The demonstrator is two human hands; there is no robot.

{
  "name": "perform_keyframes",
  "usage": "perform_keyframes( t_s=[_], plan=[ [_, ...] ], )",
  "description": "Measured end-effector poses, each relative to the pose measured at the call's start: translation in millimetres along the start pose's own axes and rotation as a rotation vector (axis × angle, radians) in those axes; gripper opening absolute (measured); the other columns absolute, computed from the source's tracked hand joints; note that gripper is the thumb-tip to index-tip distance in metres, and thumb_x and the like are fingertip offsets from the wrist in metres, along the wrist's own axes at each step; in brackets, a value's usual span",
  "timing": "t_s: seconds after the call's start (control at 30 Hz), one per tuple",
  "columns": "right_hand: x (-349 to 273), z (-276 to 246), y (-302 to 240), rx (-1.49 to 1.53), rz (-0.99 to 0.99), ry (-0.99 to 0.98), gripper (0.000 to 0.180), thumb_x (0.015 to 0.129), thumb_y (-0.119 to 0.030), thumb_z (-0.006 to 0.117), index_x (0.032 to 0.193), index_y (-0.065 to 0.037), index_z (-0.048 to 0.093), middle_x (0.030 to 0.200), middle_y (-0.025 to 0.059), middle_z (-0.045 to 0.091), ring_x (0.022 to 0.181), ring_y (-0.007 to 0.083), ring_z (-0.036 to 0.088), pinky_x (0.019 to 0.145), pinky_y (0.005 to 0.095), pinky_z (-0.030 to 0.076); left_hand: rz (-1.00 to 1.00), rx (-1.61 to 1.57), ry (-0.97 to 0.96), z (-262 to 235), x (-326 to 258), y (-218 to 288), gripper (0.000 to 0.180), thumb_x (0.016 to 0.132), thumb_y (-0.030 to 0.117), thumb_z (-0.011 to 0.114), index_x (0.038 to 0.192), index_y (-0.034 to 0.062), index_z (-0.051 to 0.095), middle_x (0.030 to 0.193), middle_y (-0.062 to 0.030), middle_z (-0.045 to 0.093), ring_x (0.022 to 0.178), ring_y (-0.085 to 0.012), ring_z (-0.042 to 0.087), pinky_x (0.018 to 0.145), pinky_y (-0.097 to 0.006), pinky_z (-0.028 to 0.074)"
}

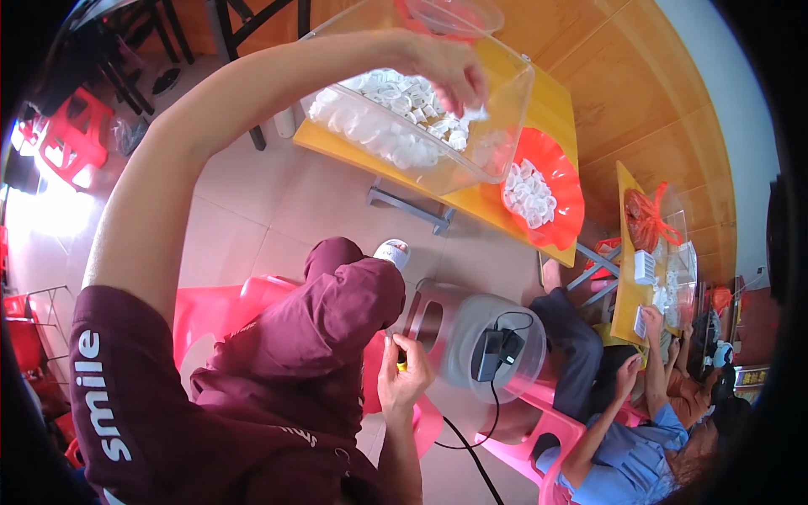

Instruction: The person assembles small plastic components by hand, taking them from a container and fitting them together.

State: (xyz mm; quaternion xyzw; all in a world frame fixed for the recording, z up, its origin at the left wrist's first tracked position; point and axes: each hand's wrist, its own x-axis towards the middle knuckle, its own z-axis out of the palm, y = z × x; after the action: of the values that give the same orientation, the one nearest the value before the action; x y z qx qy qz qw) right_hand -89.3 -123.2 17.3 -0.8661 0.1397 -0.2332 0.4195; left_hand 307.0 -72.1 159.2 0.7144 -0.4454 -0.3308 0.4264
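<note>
My left hand [454, 80] reaches over a clear plastic bin [509, 109] on a yellow table. Its fingers point down, pinched on a small white plastic piece [475, 113]. Below it, many similar white plastic pieces [404, 97] are heaped in the bin. Close to my knee, my right hand [404, 374] is closed round a small tool with a yellow and black handle [401, 362]; most of it is hidden by the fingers. Beside the bin, a red wavy-rimmed bowl [572, 215] holds more white pieces [528, 192].
An upturned translucent tub [454, 316] stands right of my knees, with a black adapter [486, 358] and cables on it. At the right, a person in a blue shirt [623, 454] sits by another yellow table [627, 295]. Red stools [80, 135] stand at the left.
</note>
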Motion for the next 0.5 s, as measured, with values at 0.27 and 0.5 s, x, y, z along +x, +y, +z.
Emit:
perform_keyframes(
  t_s=[0.27,0.5],
  plan=[
    [-5,1,6,0.229,0.125,-0.045,0.006,0.086,0.001,0.061,0.091,0.004,0.061,0.077,0.0071,0.063,0.064,0.0112,0.061,0.056,0.0229,0.049,0.358,-0.980,-0.109,103,-127,-6,0.036,0.086,0.019,0.064,0.116,0.0026,0.054,0.102,-0.0127,0.064,0.093,-0.0234,0.066,0.078,-0.031,0.057],
    [-4,5,0,0.549,0.372,-0.024,0.011,0.089,-0.009,0.062,0.094,0.000,0.059,0.076,0.0035,0.060,0.055,0.0058,0.052,0.048,0.0183,0.039,0.252,-1.844,-0.092,269,-168,-70,0.029,0.092,0.007,0.053,0.121,0.0019,0.053,0.110,-0.0158,0.060,0.103,-0.0327,0.062,0.090,-0.036,0.054]
  ],
)
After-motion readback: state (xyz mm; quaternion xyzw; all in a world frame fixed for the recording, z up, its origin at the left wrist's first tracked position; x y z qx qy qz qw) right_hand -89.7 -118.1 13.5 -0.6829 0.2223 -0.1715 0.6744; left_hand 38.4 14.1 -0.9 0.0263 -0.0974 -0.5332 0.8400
